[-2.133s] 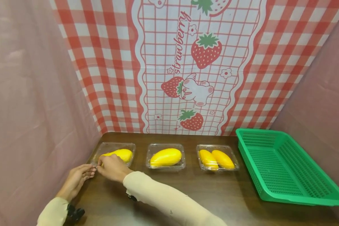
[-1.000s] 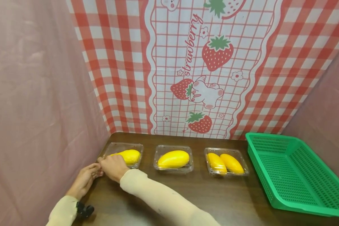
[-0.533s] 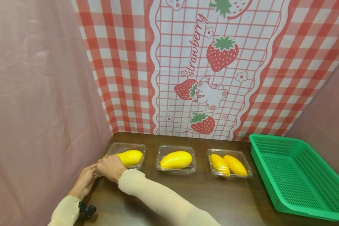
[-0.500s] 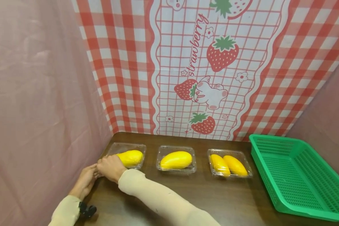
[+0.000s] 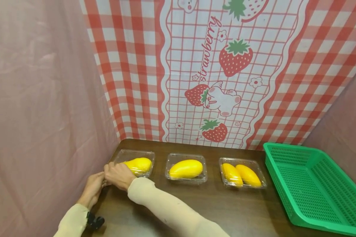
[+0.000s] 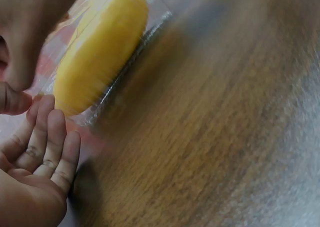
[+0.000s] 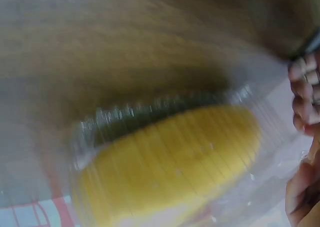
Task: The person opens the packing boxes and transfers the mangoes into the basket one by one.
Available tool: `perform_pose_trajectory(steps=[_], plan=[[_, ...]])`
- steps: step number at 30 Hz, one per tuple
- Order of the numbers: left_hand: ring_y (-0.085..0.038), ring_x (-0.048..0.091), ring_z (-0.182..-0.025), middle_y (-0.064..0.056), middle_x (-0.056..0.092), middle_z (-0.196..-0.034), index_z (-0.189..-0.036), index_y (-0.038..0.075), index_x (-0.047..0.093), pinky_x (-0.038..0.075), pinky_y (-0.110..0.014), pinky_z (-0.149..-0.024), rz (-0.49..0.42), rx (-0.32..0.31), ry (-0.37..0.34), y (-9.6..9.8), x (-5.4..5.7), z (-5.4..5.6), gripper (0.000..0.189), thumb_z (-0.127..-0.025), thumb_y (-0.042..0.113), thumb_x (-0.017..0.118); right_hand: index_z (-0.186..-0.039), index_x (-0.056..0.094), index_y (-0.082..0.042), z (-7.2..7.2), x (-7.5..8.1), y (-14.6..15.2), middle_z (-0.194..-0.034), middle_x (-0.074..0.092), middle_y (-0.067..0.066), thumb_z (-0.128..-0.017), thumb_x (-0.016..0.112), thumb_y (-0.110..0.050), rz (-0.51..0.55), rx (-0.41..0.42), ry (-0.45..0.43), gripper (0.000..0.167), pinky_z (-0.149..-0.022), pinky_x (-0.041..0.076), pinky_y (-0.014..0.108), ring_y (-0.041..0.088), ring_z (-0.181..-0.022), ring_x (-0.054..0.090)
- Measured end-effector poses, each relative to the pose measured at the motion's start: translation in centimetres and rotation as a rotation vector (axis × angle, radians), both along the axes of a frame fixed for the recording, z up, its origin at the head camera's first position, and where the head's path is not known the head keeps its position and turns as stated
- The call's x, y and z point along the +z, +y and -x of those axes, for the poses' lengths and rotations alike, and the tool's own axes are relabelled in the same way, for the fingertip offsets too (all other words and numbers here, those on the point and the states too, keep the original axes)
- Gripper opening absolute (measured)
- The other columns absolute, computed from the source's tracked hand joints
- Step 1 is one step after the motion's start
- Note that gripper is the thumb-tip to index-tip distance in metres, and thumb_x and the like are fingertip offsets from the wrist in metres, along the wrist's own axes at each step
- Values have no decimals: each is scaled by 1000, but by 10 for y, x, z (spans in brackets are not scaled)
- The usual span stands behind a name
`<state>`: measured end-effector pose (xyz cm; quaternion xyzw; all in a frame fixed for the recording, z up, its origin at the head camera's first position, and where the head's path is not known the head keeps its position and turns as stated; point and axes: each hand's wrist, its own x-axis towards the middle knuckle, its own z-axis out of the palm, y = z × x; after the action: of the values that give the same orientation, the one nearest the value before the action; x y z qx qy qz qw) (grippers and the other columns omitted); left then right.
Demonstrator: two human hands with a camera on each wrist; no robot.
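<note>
A clear plastic clamshell container (image 5: 149,153) holding one yellow mango (image 5: 142,164) sits at the table's back left. My right hand (image 5: 118,174) reaches over its front left corner with thumb and fingers bent in, pinching the plastic there. My left hand (image 5: 93,189) comes from the left. In the left wrist view the left hand's fingers (image 6: 55,137) lie nearly straight, tips at the same corner, right by the right hand's thumb (image 6: 15,101). In the right wrist view the ribbed lid over the mango (image 7: 175,162) is blurred. The pinched corner is mostly hidden behind the right hand.
Two more clear containers stand in a row: the middle one (image 5: 203,158) with one mango (image 5: 186,169), the right one (image 5: 222,159) with two mangoes (image 5: 248,175). A green slotted basket (image 5: 287,210) is at the right. A pink curtain (image 5: 47,115) borders the table's left.
The head view has turned left, shifting everything rightward in the picture. Both hands stay at the container's front left corner; the left hand has come closer to the right. The containers hold their places.
</note>
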<state>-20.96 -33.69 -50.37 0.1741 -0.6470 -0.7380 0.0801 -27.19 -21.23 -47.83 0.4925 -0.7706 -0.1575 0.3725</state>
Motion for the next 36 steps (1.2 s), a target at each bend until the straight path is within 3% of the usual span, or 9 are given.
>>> perform_pose_trajectory(steps=[4, 9, 16, 18, 25, 28, 36], plan=[[-11, 65, -68, 6, 68, -72, -88, 11, 71, 56, -25, -71, 18, 10, -7, 3, -1, 0, 30, -103, 4, 46, -94, 64, -21, 0, 7, 1, -80, 60, -8, -93, 67, -23, 28, -11, -49, 3, -53, 52, 19, 3, -66, 60], [-10, 65, -71, 7, 68, -75, -92, 11, 70, 56, -25, -73, 25, -6, -13, 3, -3, 0, 28, -106, 8, 45, -95, 66, -21, -1, 10, 6, -84, 65, -8, -93, 70, -26, 33, -4, -126, 6, -54, 54, 21, 5, -67, 62], [-9, 66, -75, 7, 68, -83, -126, -13, 60, 56, -25, -76, 138, -71, -29, 2, -4, 0, 32, -108, 9, 46, -98, 69, -24, 0, 8, 14, -87, 66, -10, -97, 67, -27, 33, -7, -130, 3, -54, 53, 22, 5, -69, 62], [-10, 67, -75, 7, 68, -83, -124, -12, 61, 56, -25, -76, 149, -77, -32, 2, -5, -1, 30, -108, 9, 46, -100, 68, -26, 0, 7, 18, -88, 65, -11, -97, 66, -27, 30, 0, -120, 4, -53, 52, 22, 5, -68, 62], [-11, 67, -77, 3, 69, -81, -95, 4, 71, 57, -25, -75, 123, -92, -2, 0, -5, 0, 20, -106, 11, 56, -114, 65, -29, 0, 5, 39, -93, 64, -11, -101, 61, -24, 17, -24, -78, 14, -52, 51, 21, 5, -68, 62], [-11, 66, -78, 2, 69, -83, -95, 3, 70, 57, -25, -75, 127, -102, 0, -1, -5, 0, 19, -106, 13, 58, -117, 64, -28, 0, 4, 50, -95, 63, -9, -101, 61, -22, 15, -40, -103, 17, -51, 51, 22, 5, -68, 62], [-11, 66, -75, -1, 70, -84, -100, -5, 67, 57, -24, -73, 127, -145, 36, -2, -3, -1, 20, -106, 11, 56, -107, 65, -26, 2, 4, 81, -95, 65, -9, -99, 62, -22, 51, -36, -106, 9, -48, 49, 24, 6, -67, 63]])
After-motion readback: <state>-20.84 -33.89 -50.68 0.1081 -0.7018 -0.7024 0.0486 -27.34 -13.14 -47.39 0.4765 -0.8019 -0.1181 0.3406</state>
